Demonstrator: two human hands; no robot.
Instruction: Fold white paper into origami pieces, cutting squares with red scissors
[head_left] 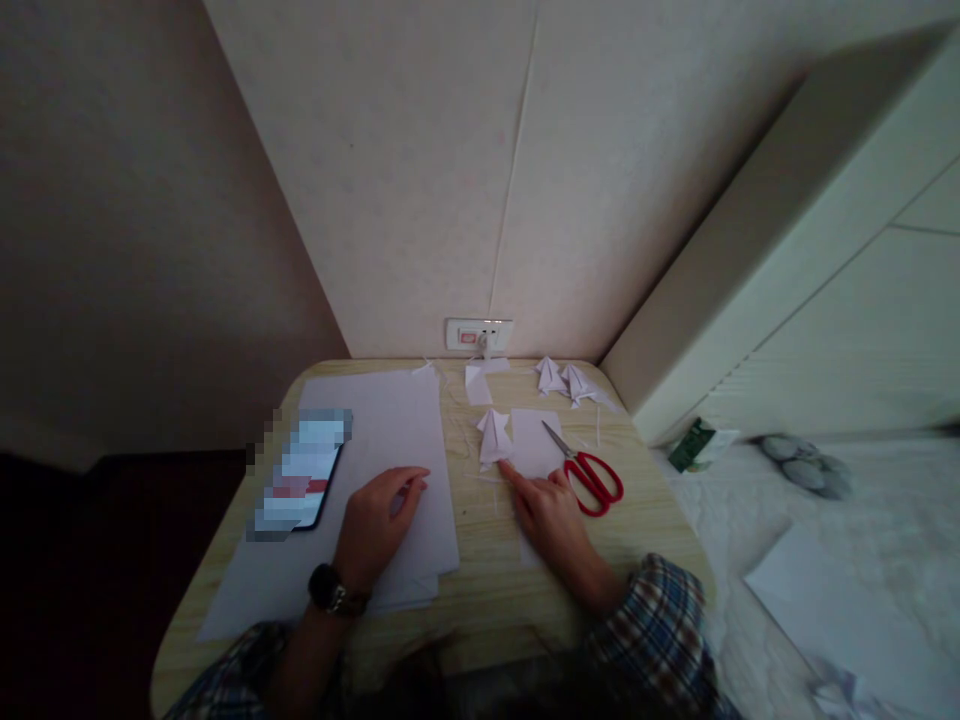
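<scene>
My right hand [551,515] reaches over the table with its index finger stretched out, the tip at the lower edge of a white folded paper frog [494,438]. Its other fingers are bent, and I see nothing held in them. Partly under that hand lies a small white paper sheet [534,440]. Red-handled scissors [589,475] rest just right of the hand, blades pointing up and left. My left hand [381,525], with a dark watch on the wrist, lies on a stack of large white paper [397,420]. Its fingers are loosely curved, thumb and index slightly apart, holding nothing.
A phone [307,470] with a lit screen lies on the paper at left. More folded paper frogs [551,376] sit at the back right of the wooden table [480,600]. Paper scraps [478,384] lie near the wall socket [478,334]. A bed [727,510] adjoins at right.
</scene>
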